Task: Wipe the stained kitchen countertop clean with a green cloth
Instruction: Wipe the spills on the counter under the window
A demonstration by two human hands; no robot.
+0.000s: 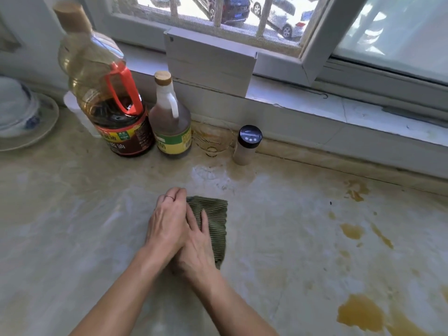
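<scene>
On the counter (72,214) my right hand (196,243) presses flat on the cloth (215,221), left hand (167,221) stacked over it, its grip unclear. I'd keep weight even and sweep right toward the stains (361,314).

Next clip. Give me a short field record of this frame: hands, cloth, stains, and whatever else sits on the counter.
left hand: lies over the right hand, knuckles at the cloth's far-left corner; grip unclear
right hand: fingers straight, pressing on the cloth
green cloth: flat on the countertop, mid-frame
stains: yellow-brown puddles right of the cloth, not yet wiped
along the wall: large bottle, smaller bottle, glass bowl, shaker
</scene>
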